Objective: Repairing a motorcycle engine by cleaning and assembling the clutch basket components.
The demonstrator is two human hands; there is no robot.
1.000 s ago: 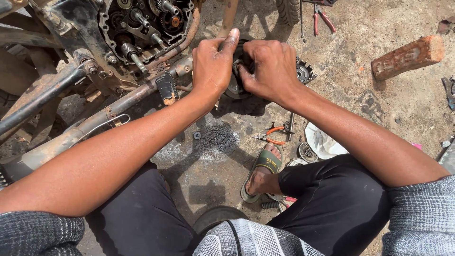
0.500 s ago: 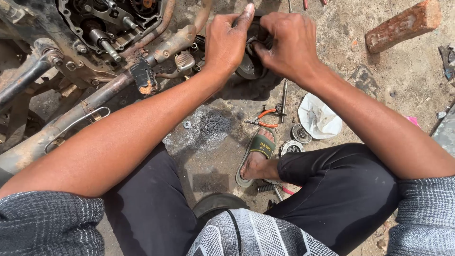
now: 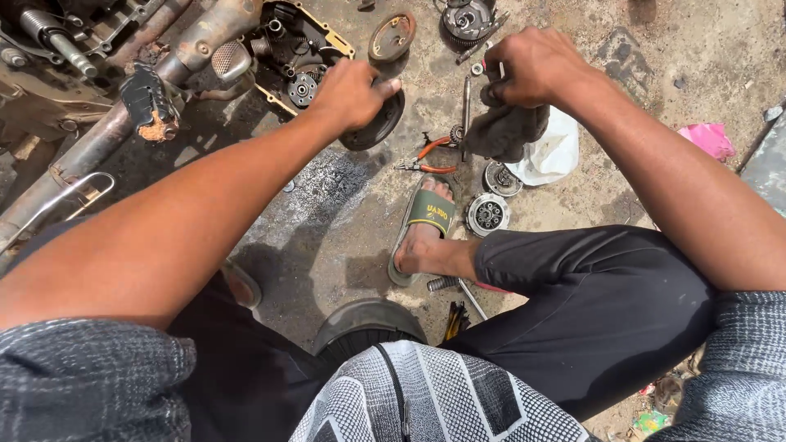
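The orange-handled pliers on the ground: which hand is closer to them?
Left, narrowly. The left hand on a dark round cover is up-left of the pliers; the right hand is farther up-right.

A crumpled white plastic bag (image 3: pixel 555 151) lies on the ground just below the right hand's fingers (image 3: pixel 501 78); no labels, signs or screens show.

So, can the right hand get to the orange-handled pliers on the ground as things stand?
Probably yes, but not freely. The right hand is closed on a dark greasy rag, so it is occupied. The orange-handled pliers lie uncovered on the ground just below and beside it, with nothing lying on top of them.
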